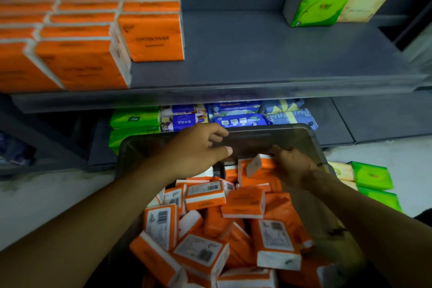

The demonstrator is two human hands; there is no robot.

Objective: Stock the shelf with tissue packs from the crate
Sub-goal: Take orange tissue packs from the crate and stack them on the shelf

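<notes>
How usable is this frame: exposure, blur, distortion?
Head view: dim and underexposed overall; the orange stacks on the shelf and the green pack are motion-smeared; the barcoded packs in the crate are fairly sharp; the right hand gripping an orange pack is soft; the wide-angle lens bends the shelf edge.

Loose orange-and-white plastic-wrapped tissue packs (243, 206): white barcode labels. Translucent plastic crate (268, 131): smoky grey. Stacked orange shelf packs (152, 37): black lettering. Flat metal shelf (257, 54): dark grey. On it, leaf-patterned green pack (318, 0) and pale yellow pack (367, 0). Below: purple-and-white pack (184, 121), light blue ribbon-print pack (289, 112).
</notes>
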